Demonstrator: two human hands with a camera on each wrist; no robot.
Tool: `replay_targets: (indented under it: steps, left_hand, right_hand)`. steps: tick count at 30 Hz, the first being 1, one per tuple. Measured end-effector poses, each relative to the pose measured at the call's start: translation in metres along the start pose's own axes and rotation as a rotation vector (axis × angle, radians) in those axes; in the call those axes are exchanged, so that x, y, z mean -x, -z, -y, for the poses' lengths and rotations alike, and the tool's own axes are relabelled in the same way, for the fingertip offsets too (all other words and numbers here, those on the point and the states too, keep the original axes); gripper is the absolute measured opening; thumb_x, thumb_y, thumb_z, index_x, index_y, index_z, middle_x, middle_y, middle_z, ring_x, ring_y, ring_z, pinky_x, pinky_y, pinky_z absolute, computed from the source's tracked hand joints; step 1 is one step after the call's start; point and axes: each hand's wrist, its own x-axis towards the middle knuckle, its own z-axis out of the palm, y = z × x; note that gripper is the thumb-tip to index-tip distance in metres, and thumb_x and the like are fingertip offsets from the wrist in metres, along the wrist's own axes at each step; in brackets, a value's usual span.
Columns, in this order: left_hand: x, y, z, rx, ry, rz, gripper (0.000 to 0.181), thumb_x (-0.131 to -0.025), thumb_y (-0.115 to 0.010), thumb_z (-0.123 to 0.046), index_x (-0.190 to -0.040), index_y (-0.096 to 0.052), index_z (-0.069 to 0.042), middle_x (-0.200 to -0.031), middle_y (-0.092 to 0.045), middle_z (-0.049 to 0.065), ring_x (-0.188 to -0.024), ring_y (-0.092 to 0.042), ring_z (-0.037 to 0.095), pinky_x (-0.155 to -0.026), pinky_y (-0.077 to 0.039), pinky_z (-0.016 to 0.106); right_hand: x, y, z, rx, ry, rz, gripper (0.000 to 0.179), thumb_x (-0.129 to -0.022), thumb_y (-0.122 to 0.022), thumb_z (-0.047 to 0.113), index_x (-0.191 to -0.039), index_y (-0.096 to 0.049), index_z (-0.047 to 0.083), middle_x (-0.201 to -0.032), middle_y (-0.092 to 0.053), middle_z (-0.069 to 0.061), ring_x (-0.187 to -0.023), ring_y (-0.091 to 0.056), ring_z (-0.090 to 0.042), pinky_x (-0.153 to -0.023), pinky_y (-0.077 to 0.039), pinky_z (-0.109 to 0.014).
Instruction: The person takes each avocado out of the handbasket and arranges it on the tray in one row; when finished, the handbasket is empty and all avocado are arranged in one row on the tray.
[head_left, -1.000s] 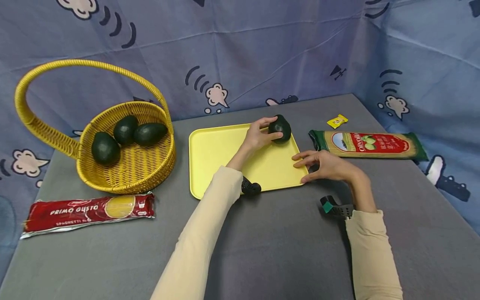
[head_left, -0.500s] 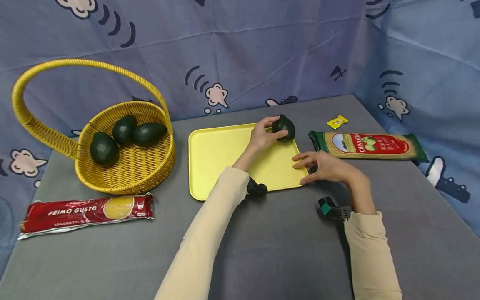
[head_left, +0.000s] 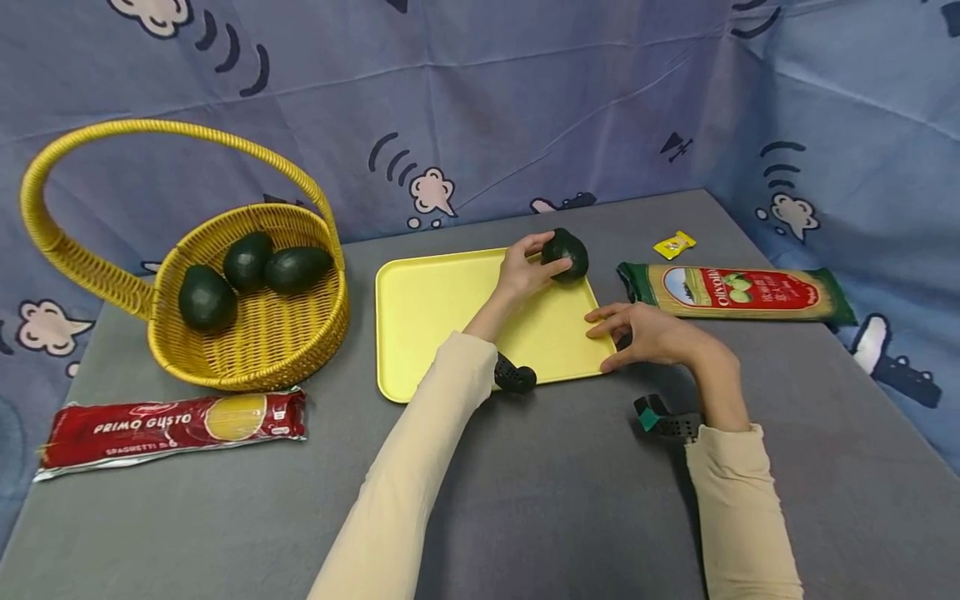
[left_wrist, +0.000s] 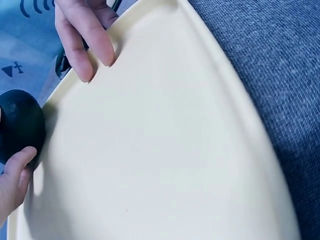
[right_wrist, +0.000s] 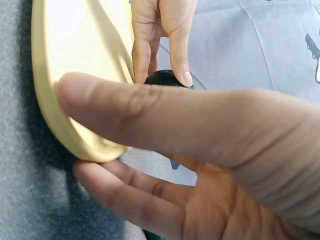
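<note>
My left hand (head_left: 522, 268) holds a dark green avocado (head_left: 566, 255) at the far right corner of a yellow tray (head_left: 442, 300). In the left wrist view the thumb lies against the near side of the avocado (left_wrist: 20, 125); the other fingers are mostly out of frame. My right hand (head_left: 651, 335) grips the near right corner of the tray, its thumb and fingers spread along the edge. In the right wrist view the thumb crosses over the tray's rim (right_wrist: 47, 95), while other fingers meet its outer side. Part of the avocado is hidden behind the left hand's fingers.
A yellow wicker basket (head_left: 262, 342) with a tall handle stands at the left, holding 3 avocados (head_left: 206, 298). A red spaghetti packet (head_left: 172, 429) lies before it. To the right are a green-ended pasta packet (head_left: 738, 292) and a small yellow wrapped sweet (head_left: 674, 245).
My left hand has shifted slightly to the right with the avocado, then barely back. The right hand stays at the tray's corner.
</note>
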Motion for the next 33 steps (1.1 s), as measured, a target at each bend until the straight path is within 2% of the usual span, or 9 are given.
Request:
replay_targets:
  steps: [12, 20, 26, 31, 33]
  left_hand:
    - [-0.005, 0.000, 0.007, 0.016, 0.002, 0.010, 0.053, -0.083, -0.073, 0.001, -0.133, -0.057, -0.007, -0.130, -0.049, 0.019, -0.113, -0.056, 0.031, -0.085, -0.056, 0.040]
    - [-0.006, 0.001, 0.005, 0.039, 0.031, 0.000, 0.053, -0.082, -0.074, 0.001, -0.132, -0.059, -0.009, -0.129, -0.052, 0.014, -0.115, -0.056, 0.028, -0.086, -0.055, 0.040]
    - [-0.005, 0.003, 0.005, 0.071, 0.027, -0.008, 0.052, -0.081, -0.074, 0.002, -0.131, -0.060, -0.007, -0.130, -0.054, 0.014, -0.115, -0.057, 0.029, -0.087, -0.055, 0.041]
    - [-0.004, 0.007, 0.003, 0.040, 0.022, -0.005, 0.054, -0.082, -0.075, 0.000, -0.133, -0.058, -0.008, -0.135, -0.051, 0.012, -0.122, -0.052, 0.029, -0.087, -0.054, 0.038]
    - [-0.002, 0.010, 0.001, -0.002, 0.014, -0.008, 0.055, -0.083, -0.075, -0.002, -0.134, -0.057, -0.007, -0.139, -0.048, 0.013, -0.126, -0.047, 0.031, -0.090, -0.053, 0.039]
  right_hand:
    - [0.000, -0.001, -0.003, -0.006, 0.010, -0.007, 0.054, -0.076, -0.083, 0.022, -0.121, -0.065, -0.003, -0.137, -0.049, -0.022, -0.093, -0.058, -0.021, -0.081, -0.050, -0.039]
    - [0.000, -0.001, -0.003, -0.011, 0.013, -0.008, 0.054, -0.076, -0.083, 0.022, -0.121, -0.065, -0.003, -0.136, -0.050, -0.021, -0.092, -0.057, -0.020, -0.080, -0.050, -0.038]
    - [-0.001, -0.001, -0.004, -0.017, 0.023, -0.018, 0.054, -0.075, -0.083, 0.022, -0.120, -0.066, -0.003, -0.136, -0.051, -0.022, -0.092, -0.057, -0.020, -0.081, -0.050, -0.039]
    - [-0.001, 0.000, -0.004, -0.022, 0.021, -0.015, 0.054, -0.075, -0.083, 0.022, -0.120, -0.066, -0.003, -0.136, -0.051, -0.021, -0.092, -0.056, -0.020, -0.080, -0.049, -0.039]
    - [-0.001, -0.001, -0.005, -0.022, 0.021, -0.014, 0.054, -0.075, -0.083, 0.022, -0.120, -0.066, -0.003, -0.136, -0.051, -0.021, -0.091, -0.056, -0.020, -0.080, -0.049, -0.039]
